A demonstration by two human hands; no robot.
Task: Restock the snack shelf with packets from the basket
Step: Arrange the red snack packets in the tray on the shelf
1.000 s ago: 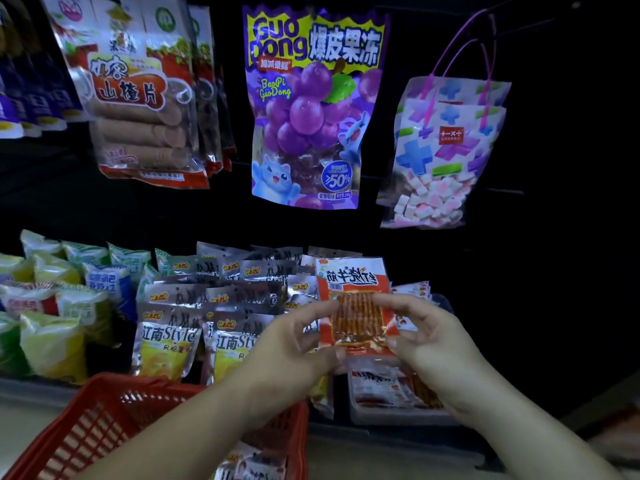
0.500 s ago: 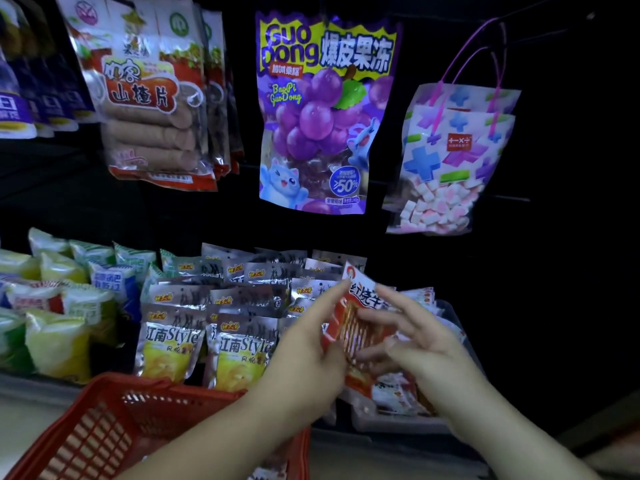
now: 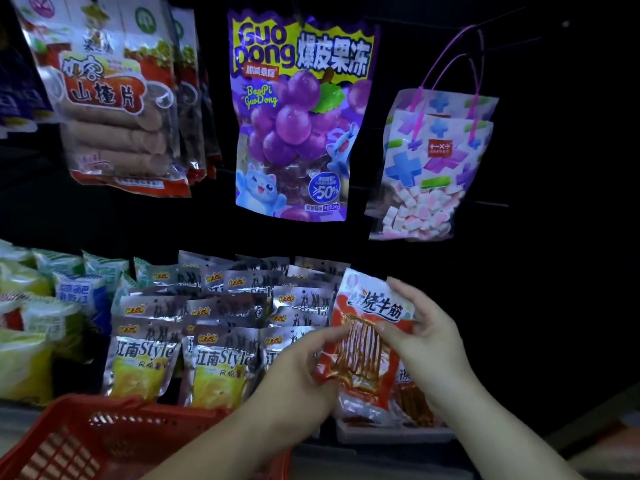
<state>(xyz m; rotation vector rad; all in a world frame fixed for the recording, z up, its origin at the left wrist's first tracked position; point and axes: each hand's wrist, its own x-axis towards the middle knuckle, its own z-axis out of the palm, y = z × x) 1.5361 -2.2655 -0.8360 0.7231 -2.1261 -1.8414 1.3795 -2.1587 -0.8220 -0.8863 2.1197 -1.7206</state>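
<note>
Red snack packet (image 3: 363,344), tilted, is at the lower right of the frame above a tray (image 3: 391,434) of like packets. The left hand (image 3: 298,372) pinches its lower left corner and the right hand (image 3: 426,344) grips its right edge. A red basket (image 3: 79,441) sits at the lower left.

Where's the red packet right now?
Head view, lower right of centre: the red packet is held tilted between the left hand and right hand, just right of the silver packets and above the white tray.

The shelf (image 3: 14,415) bears upright silver packets (image 3: 221,362) — green-yellow packets (image 3: 24,362) at left.
</note>
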